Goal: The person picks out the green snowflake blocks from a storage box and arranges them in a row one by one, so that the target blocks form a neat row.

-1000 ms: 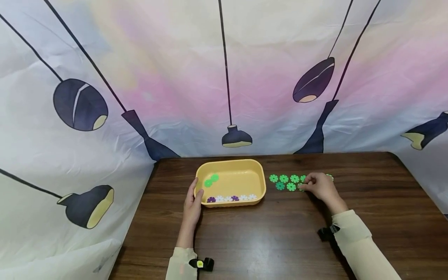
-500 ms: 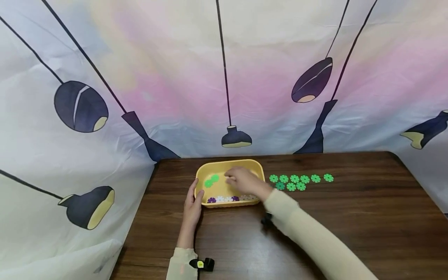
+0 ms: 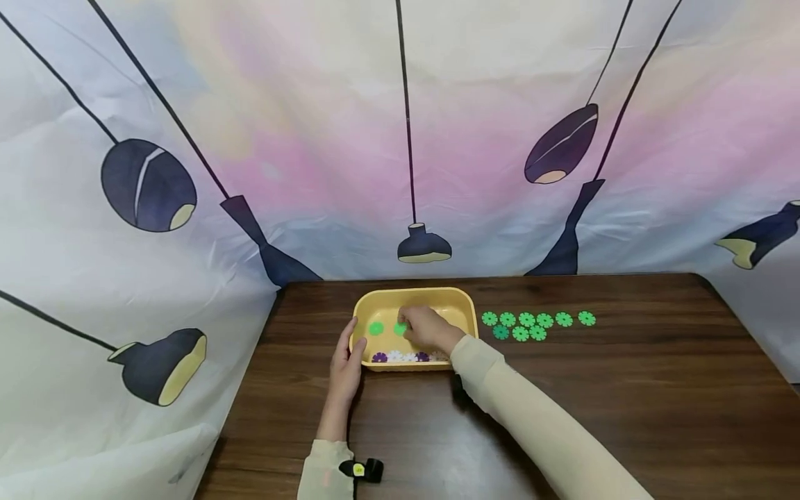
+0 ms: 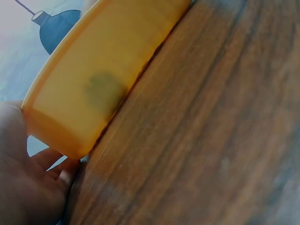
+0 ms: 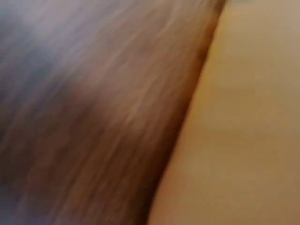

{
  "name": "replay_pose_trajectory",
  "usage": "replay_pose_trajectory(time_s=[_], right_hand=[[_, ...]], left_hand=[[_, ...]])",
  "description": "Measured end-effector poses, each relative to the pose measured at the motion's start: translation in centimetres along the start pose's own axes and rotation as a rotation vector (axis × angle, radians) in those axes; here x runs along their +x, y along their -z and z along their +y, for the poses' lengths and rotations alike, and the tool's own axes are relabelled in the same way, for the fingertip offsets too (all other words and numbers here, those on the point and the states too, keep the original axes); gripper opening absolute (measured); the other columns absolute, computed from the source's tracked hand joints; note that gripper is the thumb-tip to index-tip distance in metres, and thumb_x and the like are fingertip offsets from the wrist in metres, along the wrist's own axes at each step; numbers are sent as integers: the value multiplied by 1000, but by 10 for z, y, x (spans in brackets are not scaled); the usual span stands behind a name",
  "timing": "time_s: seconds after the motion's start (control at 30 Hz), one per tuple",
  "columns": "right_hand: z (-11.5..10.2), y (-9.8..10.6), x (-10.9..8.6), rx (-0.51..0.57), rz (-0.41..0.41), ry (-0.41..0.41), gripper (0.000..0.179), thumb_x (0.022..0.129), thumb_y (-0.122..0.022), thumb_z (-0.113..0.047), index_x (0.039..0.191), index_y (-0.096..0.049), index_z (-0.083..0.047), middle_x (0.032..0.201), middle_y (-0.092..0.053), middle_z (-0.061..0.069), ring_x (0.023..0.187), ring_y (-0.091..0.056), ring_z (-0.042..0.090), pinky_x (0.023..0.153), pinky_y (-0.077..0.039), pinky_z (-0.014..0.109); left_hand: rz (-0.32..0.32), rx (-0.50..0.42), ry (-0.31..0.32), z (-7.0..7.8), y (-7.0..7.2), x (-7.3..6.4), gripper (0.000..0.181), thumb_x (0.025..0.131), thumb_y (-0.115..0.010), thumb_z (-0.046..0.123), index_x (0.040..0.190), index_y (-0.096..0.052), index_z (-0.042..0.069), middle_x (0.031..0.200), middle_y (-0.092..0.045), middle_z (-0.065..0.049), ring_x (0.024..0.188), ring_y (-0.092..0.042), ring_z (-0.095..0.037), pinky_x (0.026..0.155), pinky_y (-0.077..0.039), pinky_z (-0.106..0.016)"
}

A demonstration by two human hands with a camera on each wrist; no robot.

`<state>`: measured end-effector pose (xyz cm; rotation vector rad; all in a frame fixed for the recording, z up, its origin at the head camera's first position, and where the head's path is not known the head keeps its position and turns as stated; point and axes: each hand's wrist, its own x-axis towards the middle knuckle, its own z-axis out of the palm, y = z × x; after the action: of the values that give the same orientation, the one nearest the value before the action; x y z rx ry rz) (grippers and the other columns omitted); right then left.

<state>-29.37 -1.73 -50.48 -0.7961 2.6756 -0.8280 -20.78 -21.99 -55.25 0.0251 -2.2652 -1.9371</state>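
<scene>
My left hand (image 3: 345,368) grips the left end of a yellow plastic basin (image 3: 415,298), thumb at the rim and fingers round the outside. In the left wrist view the basin's wall (image 4: 70,112) stands on the wood, with the hand (image 4: 28,183) around its corner. My right hand (image 3: 428,328) reaches down into the basin, pinching a green flower-shaped piece (image 3: 400,329) at its fingertips. To the left of it lies another green piece (image 3: 376,328). Purple and white flower-shaped pieces (image 3: 395,356) line the basin's near side; the right wrist partly covers them.
Right of the basin, several green flower-shaped pieces (image 3: 527,319) lie in two rows on the dark wooden table (image 3: 625,389), one of them a darker green piece (image 3: 501,332). A printed cloth (image 3: 337,139) hangs behind the table. The right wrist view is blurred.
My right hand has left the green rows and moved left into the basin. Two green pieces there, close together before, now lie apart. The left hand has stayed on the basin.
</scene>
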Motion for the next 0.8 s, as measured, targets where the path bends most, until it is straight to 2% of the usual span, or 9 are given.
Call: replay_pose_trajectory(time_s=[0.07, 0.1, 0.17, 0.27, 0.37, 0.43, 0.53, 0.7, 0.8], right_hand=[[1, 1, -1, 8, -42, 38, 29, 102, -63, 3, 129, -71, -2, 117, -73, 12, 100, -67, 23, 93, -56, 38], [1, 0, 0, -4, -60, 55, 29, 103, -61, 2, 129, -72, -3, 117, -74, 13, 100, -67, 23, 94, -55, 37], [1, 0, 0, -40, -80, 75, 24, 104, -61, 1, 122, -75, -5, 113, -74, 10, 97, -65, 19, 91, -55, 33], [1, 2, -1, -24, -102, 30, 15, 100, -63, 3, 109, -71, -6, 98, -66, 8, 84, -55, 17, 76, -49, 31], [3, 6, -2, 16, -76, -3, 12, 95, -66, 5, 103, -66, -5, 92, -59, 4, 81, -49, 17, 72, -45, 32], [6, 9, -5, 56, -32, 11, 8, 96, -69, 2, 97, -66, -6, 90, -59, 2, 80, -50, 16, 74, -46, 32], [11, 16, -13, 177, 49, 44, 4, 98, -72, -2, 96, -71, -5, 85, -65, 2, 76, -57, 15, 73, -50, 31], [22, 34, -35, 532, 120, 15, 5, 97, -75, -3, 100, -75, 0, 81, -72, 17, 68, -69, 30, 61, -56, 32], [32, 45, -54, 623, 143, 22, 8, 99, -73, -5, 100, -75, 3, 79, -72, 20, 65, -68, 30, 60, -57, 32]], left_hand=[[1, 5, 14, -1, 2, 0, 53, 113, -53, 22, 163, -40, 11, 170, -32, -14, 160, -19, -33, 127, -19, -57], [0, 8, 23, -1, 2, -1, 53, 113, -53, 22, 163, -40, 12, 170, -32, -13, 160, -18, -33, 127, -19, -56], [-5, 10, 34, -3, 2, -1, 53, 113, -53, 23, 164, -40, 13, 170, -32, -12, 160, -18, -32, 127, -19, -56], [-7, 2, 35, -4, 1, -1, 53, 113, -53, 22, 164, -40, 12, 170, -32, -12, 160, -18, -31, 127, -19, -55], [2, -6, 33, -4, -1, -1, 53, 112, -54, 21, 163, -41, 12, 170, -33, -12, 160, -19, -31, 127, -20, -53], [2, -11, 27, -3, -2, -1, 53, 112, -54, 21, 163, -41, 11, 170, -33, -13, 160, -19, -31, 127, -20, -54], [-9, -9, 23, -3, -1, 0, 54, 112, -54, 21, 163, -40, 11, 170, -33, -12, 160, -19, -31, 127, -19, -54], [-11, 4, 14, 1, 0, 2, 54, 113, -54, 22, 164, -40, 12, 171, -31, -12, 160, -18, -32, 127, -18, -56], [-3, 12, 24, 2, 1, 1, 54, 113, -54, 24, 164, -40, 13, 171, -31, -12, 160, -18, -32, 127, -18, -57]])
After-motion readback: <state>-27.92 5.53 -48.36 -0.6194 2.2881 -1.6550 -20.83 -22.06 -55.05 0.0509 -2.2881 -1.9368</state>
